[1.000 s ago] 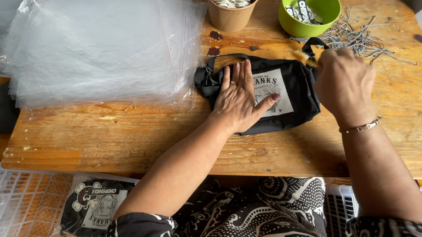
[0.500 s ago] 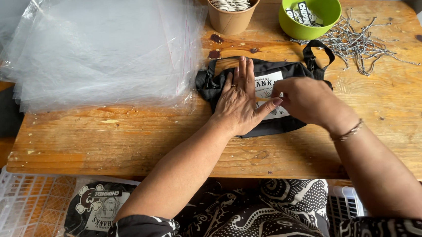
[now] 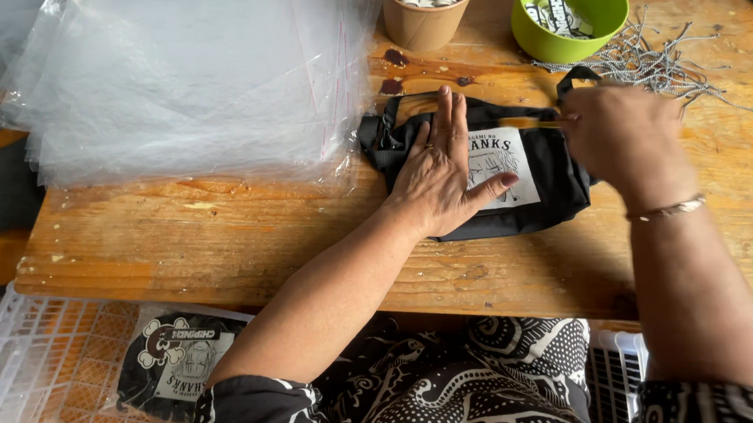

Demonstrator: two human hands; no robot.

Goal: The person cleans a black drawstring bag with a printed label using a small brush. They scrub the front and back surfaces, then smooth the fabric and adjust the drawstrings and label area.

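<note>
Head view: two hands at a black pouch on a wooden table.

Left hand (image 3: 441,177) pressed flat, fingers spread wide, on the black pouch (image 3: 542,198) with white printed patch, lying mid-table (image 3: 219,240). Right hand (image 3: 620,137) closed at the pouch's right end, fingertips pinching a thin yellowish stick (image 3: 525,123). Clear plastic bags (image 3: 181,75) stacked left; paper cup (image 3: 428,5), green bowl (image 3: 570,4) and loose cords (image 3: 658,64) behind.
</note>
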